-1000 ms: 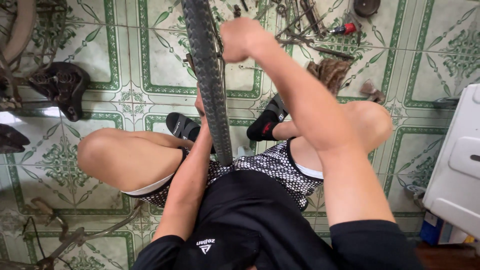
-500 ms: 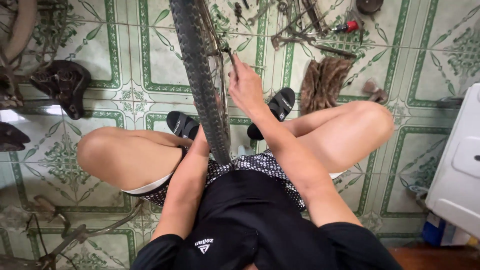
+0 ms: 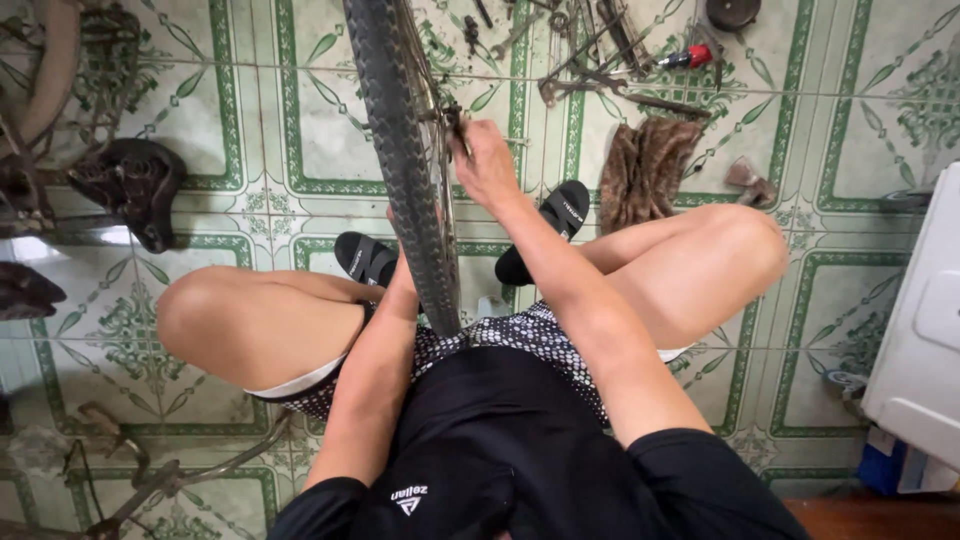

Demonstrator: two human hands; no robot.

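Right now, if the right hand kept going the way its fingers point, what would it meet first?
The right hand points up-frame, fingers already at the wheel hub. Past that, probably the scattered tools on the tiled floor, though depth is unclear.

Single head view, looking straight down — close over lap, tiled floor [image 3: 300,120]

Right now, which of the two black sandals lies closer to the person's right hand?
The black sandal to the right of the bicycle wheel lies closer to the right hand. It sits just below that hand, while the other sandal is left of the tyre.
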